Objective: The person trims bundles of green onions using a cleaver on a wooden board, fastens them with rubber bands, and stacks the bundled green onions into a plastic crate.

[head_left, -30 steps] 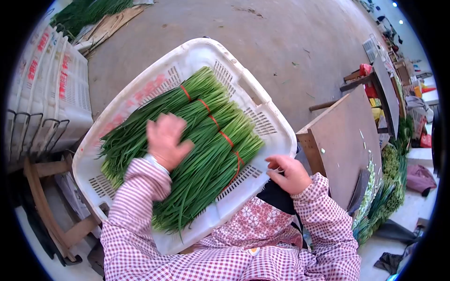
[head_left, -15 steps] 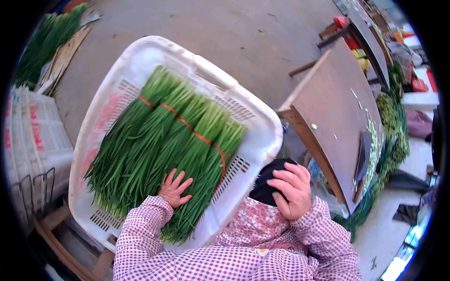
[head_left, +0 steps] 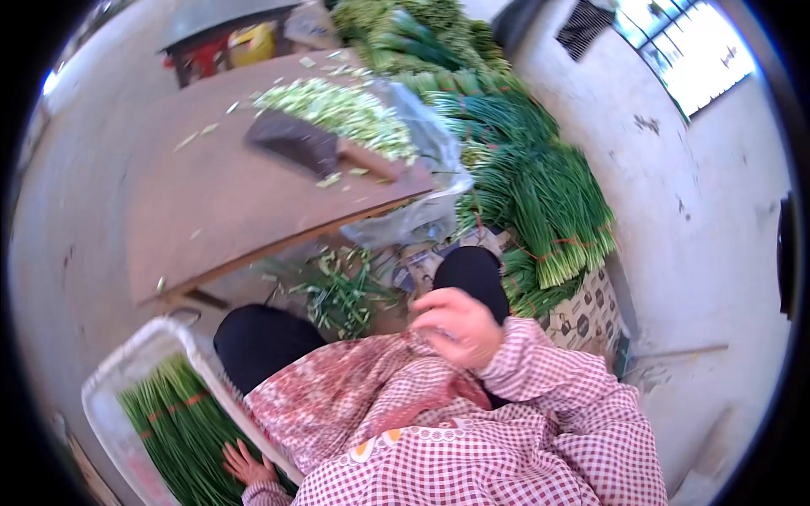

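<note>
A barred window (head_left: 688, 55) glows white — pale wall (head_left: 650, 160), grey floor (head_left: 80, 211).

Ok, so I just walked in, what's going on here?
A person in a checked top has the left hand spread on tied bundles of long greens in a white basket. The right hand, a bit blurred, is over the lap and seems empty. On the table, a cleaver lies beside chopped pale pieces. More tied greens are piled beyond the right knee.
</note>
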A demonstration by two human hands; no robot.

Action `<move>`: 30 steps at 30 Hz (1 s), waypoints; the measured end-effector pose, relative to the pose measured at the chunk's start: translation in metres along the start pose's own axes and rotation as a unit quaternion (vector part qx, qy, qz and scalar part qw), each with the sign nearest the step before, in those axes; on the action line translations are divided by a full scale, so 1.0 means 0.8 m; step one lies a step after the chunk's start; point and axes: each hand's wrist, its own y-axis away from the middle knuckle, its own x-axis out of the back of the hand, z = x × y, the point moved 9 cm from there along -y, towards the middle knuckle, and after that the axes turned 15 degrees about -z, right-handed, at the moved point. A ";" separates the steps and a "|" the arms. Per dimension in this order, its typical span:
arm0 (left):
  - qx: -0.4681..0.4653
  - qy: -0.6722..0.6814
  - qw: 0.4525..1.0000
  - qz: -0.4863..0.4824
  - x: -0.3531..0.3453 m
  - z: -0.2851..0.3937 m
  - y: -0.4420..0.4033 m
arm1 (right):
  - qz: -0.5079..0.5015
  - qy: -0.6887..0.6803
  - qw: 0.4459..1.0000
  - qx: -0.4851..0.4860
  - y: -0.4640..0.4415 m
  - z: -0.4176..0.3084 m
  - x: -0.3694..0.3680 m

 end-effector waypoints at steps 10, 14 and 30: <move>-0.091 -0.063 0.994 0.023 0.037 0.128 -0.075 | 0.001 -0.194 0.782 -0.592 0.453 0.360 -0.123; -0.194 -0.069 0.978 0.016 0.101 0.310 -0.114 | -0.155 -0.369 0.676 -0.619 0.490 0.370 -0.232; -0.205 -0.104 0.973 -0.019 0.102 0.600 -0.218 | 0.122 0.076 0.608 -0.781 0.589 0.670 0.142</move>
